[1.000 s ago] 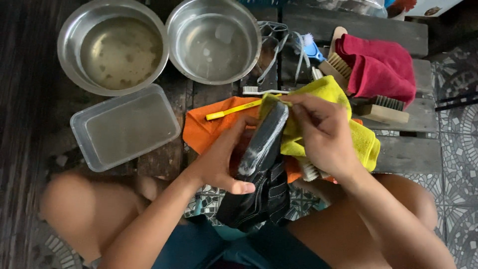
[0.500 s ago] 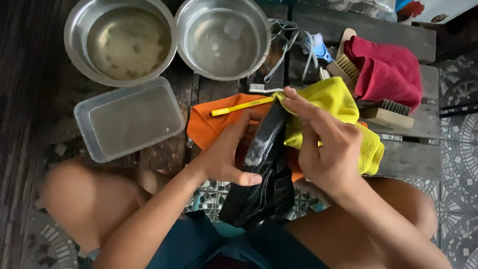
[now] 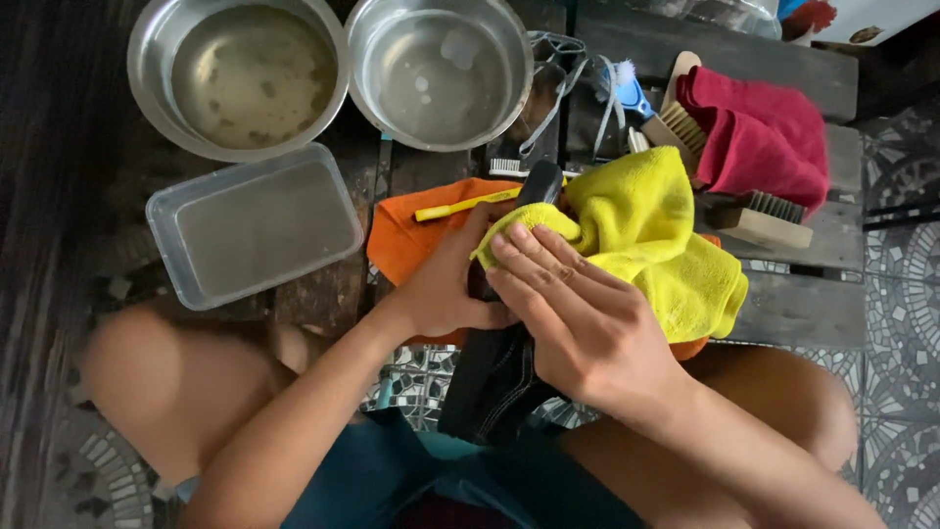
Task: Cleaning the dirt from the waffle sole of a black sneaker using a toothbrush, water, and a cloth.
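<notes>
close head view, straight down

Two round metal bowls (image 3: 240, 73) (image 3: 439, 71) and one clear plastic tub (image 3: 255, 225) stand at the tabletop's far left corner. Three cloths: one yellow (image 3: 656, 235), one orange (image 3: 416, 240), one red (image 3: 759, 142). Two wooden brushes (image 3: 681, 122) (image 3: 764, 217), one yellow toothbrush (image 3: 465, 205), one dark shoe (image 3: 494, 377), two hands (image 3: 446, 279) (image 3: 578, 318).

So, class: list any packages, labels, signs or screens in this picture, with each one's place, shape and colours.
None can be made out: no label, sign or screen.
Closest thing to packaging: a clear plastic tub, rectangular with rounded corners, holding cloudy water, on the dark wooden boards left of the hands, below two round steel bowls.
</notes>
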